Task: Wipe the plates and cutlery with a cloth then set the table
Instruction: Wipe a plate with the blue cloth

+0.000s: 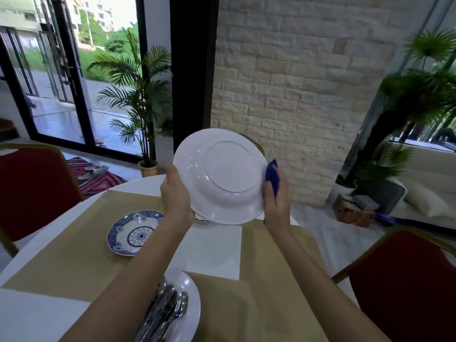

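Plate [222, 176] is up in the middle of the frame, tilted so its underside and foot ring face the camera, well above the bench [217, 248]. Left hand [174, 193] grips its left rim, thumb on the near side and fingers curled round behind. Right hand [275, 201] sits at the right rim, fingers closed on a bunched blue cloth [272, 176] that touches the plate's edge. Can't tell if that hand is also on the plate itself.

Bench is white and round-ish, with tan runners [74, 245] crossing it. Red chairs with gold frames sit at the left edge [32, 193] and lower right [407, 287]. Stone wall [296, 82] fills the upper middle, glass doors [61, 70] the upper left with a palm [140, 95] in a basket pot beside them, and another plant [419, 95] sits on the right. A striped rug [98, 178] lies on the floor past the bench.

Blue plate [135, 233], patterned, lies flat on a runner, left of centre and below the left hand, nothing in it. Bottom plate [190, 304], plain white, sits at the lower edge under the left forearm and holds a pile of cutlery [162, 309]; spoon bowls show, the rest is too blurred to sort.
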Demonstrator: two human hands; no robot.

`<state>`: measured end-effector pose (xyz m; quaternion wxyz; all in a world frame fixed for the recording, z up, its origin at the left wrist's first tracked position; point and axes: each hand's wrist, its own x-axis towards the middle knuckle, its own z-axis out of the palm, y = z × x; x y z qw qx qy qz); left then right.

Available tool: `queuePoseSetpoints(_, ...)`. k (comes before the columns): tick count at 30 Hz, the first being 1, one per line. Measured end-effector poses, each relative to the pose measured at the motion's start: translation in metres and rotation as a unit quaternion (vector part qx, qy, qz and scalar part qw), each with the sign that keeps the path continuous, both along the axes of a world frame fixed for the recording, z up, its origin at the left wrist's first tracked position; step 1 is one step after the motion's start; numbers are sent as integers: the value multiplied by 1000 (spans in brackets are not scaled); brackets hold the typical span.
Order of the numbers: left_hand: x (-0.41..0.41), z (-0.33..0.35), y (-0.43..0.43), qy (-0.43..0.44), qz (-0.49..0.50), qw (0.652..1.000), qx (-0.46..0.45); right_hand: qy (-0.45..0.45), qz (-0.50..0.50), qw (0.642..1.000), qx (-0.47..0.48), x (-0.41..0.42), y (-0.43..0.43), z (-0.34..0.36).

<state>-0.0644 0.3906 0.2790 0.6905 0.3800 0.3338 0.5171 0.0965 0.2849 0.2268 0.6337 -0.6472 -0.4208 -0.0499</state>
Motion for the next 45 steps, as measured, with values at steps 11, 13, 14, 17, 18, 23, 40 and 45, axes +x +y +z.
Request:
queuePoseSetpoints(11,-2,-31,-15,132,-137,979,66,-397,-59,905,-143,-70,28,14)
queuePoseSetpoints(13,-2,-37,-21,145,-131,977,80,-345,-85,911,-208,-60,42,34)
queuePoseSetpoints(14,-3,-40,-21,140,-124,979,78,-318,-92,914,-234,-49,47,41)
queuePoseSetpoints(17,-7,-40,-20,119,-96,986,61,-164,-45,954,-248,-3,51,45)
queuePoseSetpoints(18,-9,-37,-19,107,-81,990,51,-109,-26,966,-235,11,49,41)
queuePoseSetpoints(23,-15,-29,-7,18,-27,999,-10,-35,-47,983,-175,3,20,-11)
queuePoseSetpoints(40,-18,-20,-3,27,-12,1000,11,-316,-108,924,-186,-8,14,-8)
queuePoseSetpoints(45,-13,-23,-1,39,13,999,-13,-311,50,940,-133,-46,-10,-27)
